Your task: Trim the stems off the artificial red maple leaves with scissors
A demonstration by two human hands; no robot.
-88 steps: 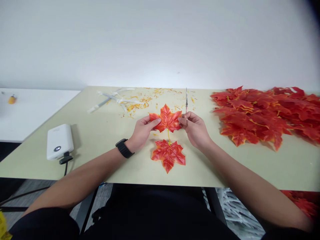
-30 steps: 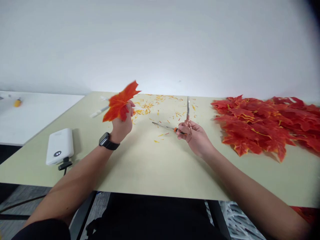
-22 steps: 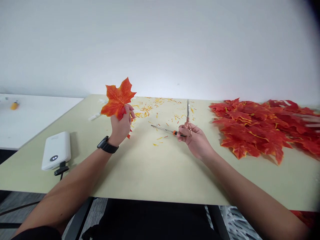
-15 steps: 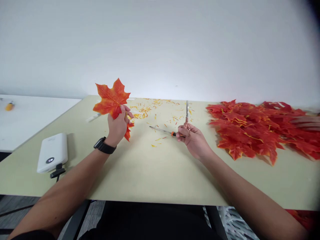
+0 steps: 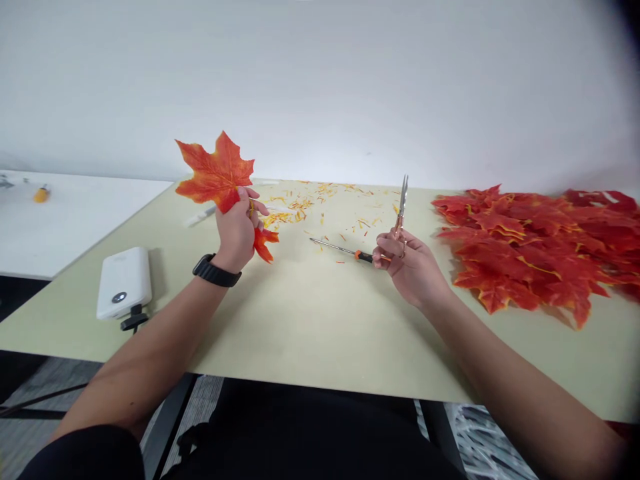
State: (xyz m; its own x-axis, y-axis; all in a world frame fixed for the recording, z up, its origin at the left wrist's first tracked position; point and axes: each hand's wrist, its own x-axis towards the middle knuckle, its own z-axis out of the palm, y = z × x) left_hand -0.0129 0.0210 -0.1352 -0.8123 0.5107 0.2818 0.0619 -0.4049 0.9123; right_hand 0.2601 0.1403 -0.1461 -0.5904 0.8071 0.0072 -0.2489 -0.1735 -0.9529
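Between the fingers of my left hand (image 5: 237, 230) is an orange-red maple leaf (image 5: 215, 172), raised above the table. A second red leaf (image 5: 265, 244) shows below the same hand, its upper part hidden by the fingers. My right hand (image 5: 413, 263) is closed around the pink handles of scissors (image 5: 403, 203), whose blades point up and look nearly together. Beside that hand a screwdriver (image 5: 345, 250) with a black and orange handle points left, its handle end partly hidden by my fingers.
A large pile of red leaves (image 5: 530, 247) covers the table's right side. Yellow and red clippings (image 5: 300, 207) are scattered towards the back. On the left are a white power bank (image 5: 124, 283) with a black plug and a white pen-like object (image 5: 201, 215).
The view has shifted. My left hand is raised slightly with the leaves, and the scissors have moved right with my right hand. Another person's hand at the far right is out of view.
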